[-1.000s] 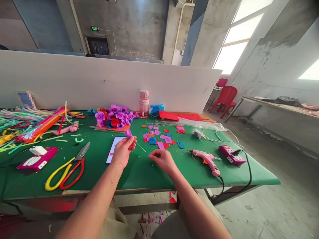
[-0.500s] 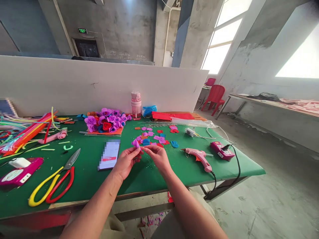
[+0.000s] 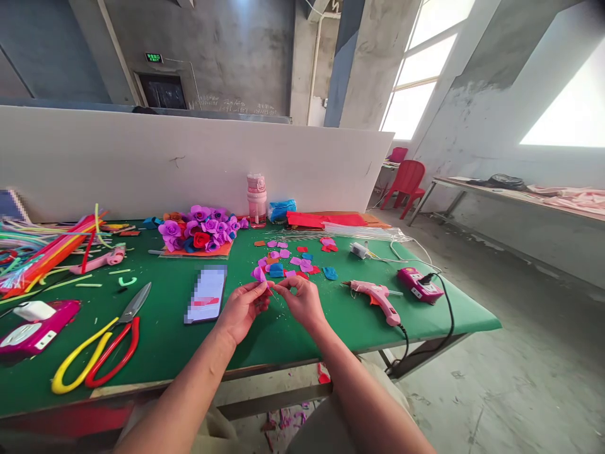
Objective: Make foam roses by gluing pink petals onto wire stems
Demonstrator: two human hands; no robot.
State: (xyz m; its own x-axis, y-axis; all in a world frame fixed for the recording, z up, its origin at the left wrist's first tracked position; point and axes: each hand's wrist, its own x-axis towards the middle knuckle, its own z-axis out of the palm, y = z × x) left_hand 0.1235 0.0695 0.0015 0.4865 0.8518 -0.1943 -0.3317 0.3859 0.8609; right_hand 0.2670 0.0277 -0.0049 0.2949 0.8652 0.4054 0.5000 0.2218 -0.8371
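Observation:
Over the green table [image 3: 161, 347], my left hand [image 3: 246, 307] pinches a small purple paper flower [image 3: 259, 274] near its base. Close beside it, my right hand [image 3: 301, 299] has thumb and forefinger pressed together at the flower's lower right. A thin stem-like piece shows between the hands; its details are too small to make out. Behind the hands lie scattered purple, red, blue and orange paper petals [image 3: 305, 265]. A bunch of purple, red and blue paper roses [image 3: 202, 230] sits farther back on the left.
Scissors [image 3: 135, 306], a phone [image 3: 207, 294] and colourful strips [image 3: 51, 252] lie left. A pink glue gun [image 3: 378, 295], a magenta power socket [image 3: 420, 285] and cables are right. A pink bottle [image 3: 256, 200] stands at the back by a white board [image 3: 189, 157].
The fingers of my right hand have shifted slightly, and the thin piece between the hands shows more clearly. The whole view has moved a little; the flower remains in my left hand.

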